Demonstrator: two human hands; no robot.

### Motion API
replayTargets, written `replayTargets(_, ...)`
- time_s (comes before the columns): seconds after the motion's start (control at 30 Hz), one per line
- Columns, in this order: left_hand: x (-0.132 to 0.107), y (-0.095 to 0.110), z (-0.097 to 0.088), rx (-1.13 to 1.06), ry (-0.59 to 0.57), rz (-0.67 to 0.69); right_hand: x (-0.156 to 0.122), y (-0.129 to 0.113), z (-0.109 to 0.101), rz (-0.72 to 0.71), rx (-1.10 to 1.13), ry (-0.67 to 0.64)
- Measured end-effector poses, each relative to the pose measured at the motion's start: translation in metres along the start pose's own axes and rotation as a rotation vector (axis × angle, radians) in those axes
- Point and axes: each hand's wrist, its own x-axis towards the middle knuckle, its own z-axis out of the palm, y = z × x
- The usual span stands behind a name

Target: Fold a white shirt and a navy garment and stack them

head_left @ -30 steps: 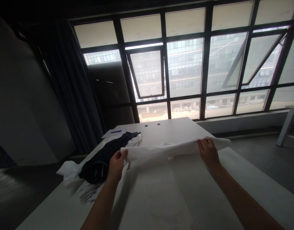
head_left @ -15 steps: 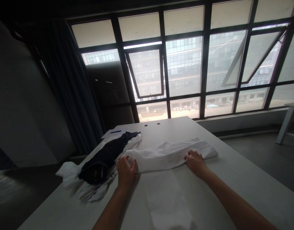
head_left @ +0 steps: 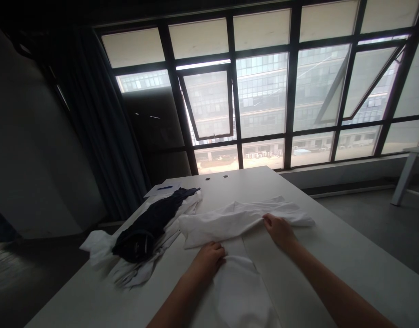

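A white cloth garment (head_left: 219,224) lies loosely folded across the table in front of me, and a long flat part of it (head_left: 242,291) runs down towards me. My left hand (head_left: 209,259) has its fingers curled at the left edge of that lower part, gripping the cloth. Farther right, my right hand (head_left: 279,230) pinches the folded edge of the garment. To the left of both hands, a dark navy garment (head_left: 144,228) lies on crumpled white cloth (head_left: 96,248), touching neither hand.
The white table (head_left: 332,246) has two small round holes (head_left: 216,176) near its far edge. A sheet of paper (head_left: 161,190) with a blue pen (head_left: 165,187) lies at the far left. Large windows stand beyond, with a dark curtain (head_left: 107,118) left and a white table leg (head_left: 406,173) right.
The garment was held up by both hands, then pressed flat. Now my left hand has moved towards me onto the lower part, and my right hand has gathered the fold.
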Motion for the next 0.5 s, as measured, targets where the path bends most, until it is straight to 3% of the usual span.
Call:
replayTargets(0.17, -0.01, 0.012, -0.022, -0.051, -0.054, 0.057, 0.0, 0.002, -0.002, 0.035, -0.015, 0.004)
replayTargets(0.3, -0.027, 0.032, -0.052, -0.196, -0.14, 0.077, 0.003, 0.002, -0.004, 0.06, -0.028, -0.005)
replayTargets(0.4, -0.038, 0.047, -0.074, -0.323, -0.275, 0.081, 0.006, 0.001, -0.009, 0.057, -0.034, -0.041)
replayTargets(0.5, -0.042, 0.054, -0.082, -0.377, -0.506, 0.083, 0.004, 0.001, -0.017, 0.008, -0.032, -0.121)
